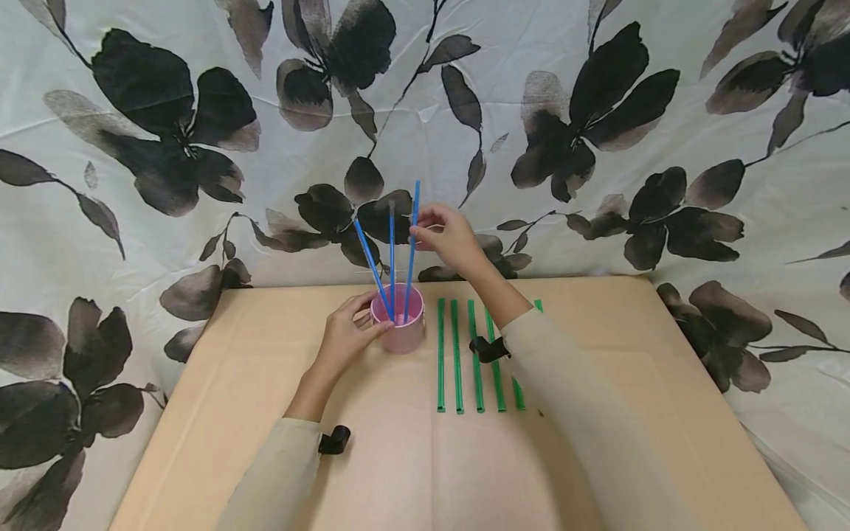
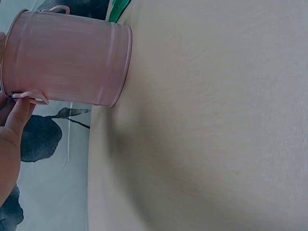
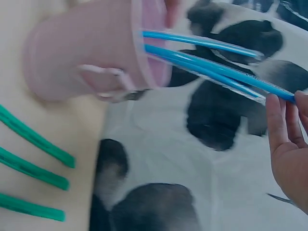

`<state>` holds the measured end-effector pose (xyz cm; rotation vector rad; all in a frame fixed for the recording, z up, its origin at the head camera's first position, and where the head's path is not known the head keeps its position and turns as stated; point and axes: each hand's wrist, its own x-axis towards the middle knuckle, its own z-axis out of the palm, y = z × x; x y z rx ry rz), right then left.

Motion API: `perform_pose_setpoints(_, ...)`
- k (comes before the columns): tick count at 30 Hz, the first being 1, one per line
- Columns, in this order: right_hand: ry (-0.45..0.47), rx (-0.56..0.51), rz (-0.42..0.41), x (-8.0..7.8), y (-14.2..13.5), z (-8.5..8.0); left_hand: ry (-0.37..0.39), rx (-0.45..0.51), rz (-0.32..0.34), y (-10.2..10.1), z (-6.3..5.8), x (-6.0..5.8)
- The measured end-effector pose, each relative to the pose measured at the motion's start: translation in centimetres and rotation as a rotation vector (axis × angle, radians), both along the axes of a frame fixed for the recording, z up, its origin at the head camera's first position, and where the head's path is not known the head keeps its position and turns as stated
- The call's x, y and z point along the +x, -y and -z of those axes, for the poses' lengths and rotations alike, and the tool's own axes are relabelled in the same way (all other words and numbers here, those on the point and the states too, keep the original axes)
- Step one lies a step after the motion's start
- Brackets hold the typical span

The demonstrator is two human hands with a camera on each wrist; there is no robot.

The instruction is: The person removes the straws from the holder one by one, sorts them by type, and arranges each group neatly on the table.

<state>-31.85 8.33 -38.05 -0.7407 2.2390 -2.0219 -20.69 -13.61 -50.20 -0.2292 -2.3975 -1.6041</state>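
A small pink bucket point(image 1: 402, 341) with side handles stands near the table's far edge. My left hand point(image 1: 344, 330) grips it by the left side, thumb at the rim; in the left wrist view a finger lies at the bucket's handle point(image 2: 34, 97). With its fingertips my right hand point(image 1: 454, 237) pinches a blue straw point(image 1: 411, 262) near the upper end, and that straw's lower end is inside the bucket. Two more blue straws lean in the bucket, a left one point(image 1: 369, 258) and a middle one point(image 1: 392, 254). Clear film shows around blue straws in the right wrist view.
Several green straws point(image 1: 457, 358) lie in a row on the tan table point(image 1: 372, 472), right of the bucket; my right forearm passes over some. A white cloth point(image 1: 425, 140) with dark flowers hangs behind the table. Black wrist devices point(image 1: 488, 349) sit at both sleeves.
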Motion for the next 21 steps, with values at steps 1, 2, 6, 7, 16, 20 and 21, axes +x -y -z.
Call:
perform_pose_setpoints(1, -0.014, -0.015, -0.001, 0.1, -0.4, -0.5, -0.001, 0.001, 0.000, 0.0, 0.0, 0.0)
perform_pose_setpoints(2, -0.028, -0.025, 0.001, 0.2, -0.9, -1.1, -0.001, 0.004, -0.001, 0.0, 0.0, 0.0)
perform_pose_setpoints(6, -0.066, -0.095, 0.014, 0.6, -2.8, -3.2, 0.003, 0.008, 0.001, 0.0, 0.0, 0.1)
perform_pose_setpoints(7, -0.069, -0.119, 0.019, 0.7, -3.4, -3.7, 0.004, 0.006, 0.001, 0.0, 0.0, 0.1)
perform_pose_setpoints(16, -0.082, -0.266, 0.075, 1.6, -8.9, -6.6, 0.002, -0.026, -0.008, 0.0, -0.1, 0.0)
perform_pose_setpoints(20, -0.064, -0.258, 0.119, 1.5, -11.4, -6.2, 0.003, -0.029, -0.005, 0.0, -0.1, 0.0)
perform_pose_setpoints(21, -0.060, -0.247, 0.131, 1.4, -12.1, -5.9, 0.003, -0.027, -0.005, 0.0, -0.2, 0.0)
